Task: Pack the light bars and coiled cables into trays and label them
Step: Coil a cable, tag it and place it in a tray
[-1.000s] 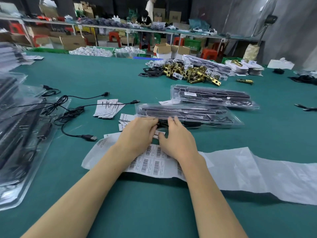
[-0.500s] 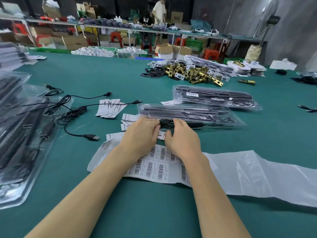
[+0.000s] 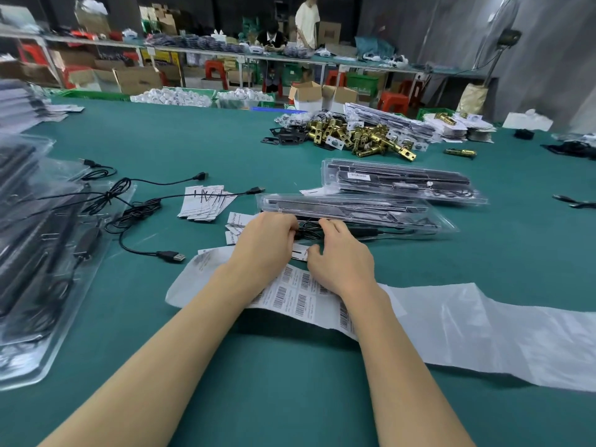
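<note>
- Clear plastic is the material of the near tray (image 3: 354, 209), which lies on the green table (image 3: 193, 146) straight ahead of the person; take this tray as the reference point.
- Inside it, black light bars (image 3: 338, 208) lie lengthwise, seemingly so that they sit in the moulded channels.
- At the tray's near edge sits a black coiled cable (image 3: 308, 230), with both hands on either side of it.
- The left hand (image 3: 264, 246) is curled, its fingertips at the coil; it appears to pinch the cable, though the grip itself is hidden behind the knuckles.
- The right hand (image 3: 338, 256) is also bent-fingered at the coil's other side; whether it holds or only steadies the cable, I cannot tell.
- Judgement: the two-sided hold likely keeps the coil tight while it is tucked into its pocket.
- Behind the near tray, a second tray (image 3: 403, 183) lies closed, with bars inside and a white label on top; it appears finished.
- Nearer the person than the tray, a barcode label sheet (image 3: 300, 295) lies under both wrists, close at hand for labelling; its blank backing paper (image 3: 483, 330) trails off to the right.
- Left of the tray lie loose USB cables (image 3: 135, 204), uncoiled, and a fan of paper slips (image 3: 204, 203).
- Far left of the tray, a stack of clear trays (image 3: 38, 253) holds dark parts; contents are blurred.
</note>
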Tool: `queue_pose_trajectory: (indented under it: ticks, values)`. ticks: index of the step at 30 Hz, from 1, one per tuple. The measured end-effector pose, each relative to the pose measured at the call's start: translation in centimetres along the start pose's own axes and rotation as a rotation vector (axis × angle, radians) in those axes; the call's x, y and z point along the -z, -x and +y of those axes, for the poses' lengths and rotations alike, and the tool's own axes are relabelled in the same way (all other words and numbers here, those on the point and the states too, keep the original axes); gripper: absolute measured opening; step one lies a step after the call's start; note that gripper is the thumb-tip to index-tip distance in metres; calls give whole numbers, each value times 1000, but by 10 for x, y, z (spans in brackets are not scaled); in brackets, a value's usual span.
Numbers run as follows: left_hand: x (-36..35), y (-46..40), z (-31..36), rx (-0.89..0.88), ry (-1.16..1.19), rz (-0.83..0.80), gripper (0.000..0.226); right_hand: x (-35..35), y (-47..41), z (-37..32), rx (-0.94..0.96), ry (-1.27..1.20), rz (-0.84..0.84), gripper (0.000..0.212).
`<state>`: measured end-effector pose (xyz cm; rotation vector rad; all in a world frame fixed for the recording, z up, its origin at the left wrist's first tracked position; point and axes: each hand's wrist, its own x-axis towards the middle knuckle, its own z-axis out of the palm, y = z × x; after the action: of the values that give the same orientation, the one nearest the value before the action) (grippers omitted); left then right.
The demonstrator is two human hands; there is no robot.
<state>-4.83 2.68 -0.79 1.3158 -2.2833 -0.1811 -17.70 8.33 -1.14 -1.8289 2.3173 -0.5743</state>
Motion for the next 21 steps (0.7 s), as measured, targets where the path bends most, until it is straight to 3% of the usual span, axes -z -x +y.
queue_pose_trajectory:
  ticks: [5,13,21]
  values:
    - [3,-11,5,-9,-72,-55,46,-5,-1,-1,-21,21,20,55]
    - [5,-36,6,16,-145,-394,66,-8,-1,-1,-43,-14,38,60]
    - [-1,-34,4,52,-7,-321,70,-3,1,-2,-33,-42,19,59]
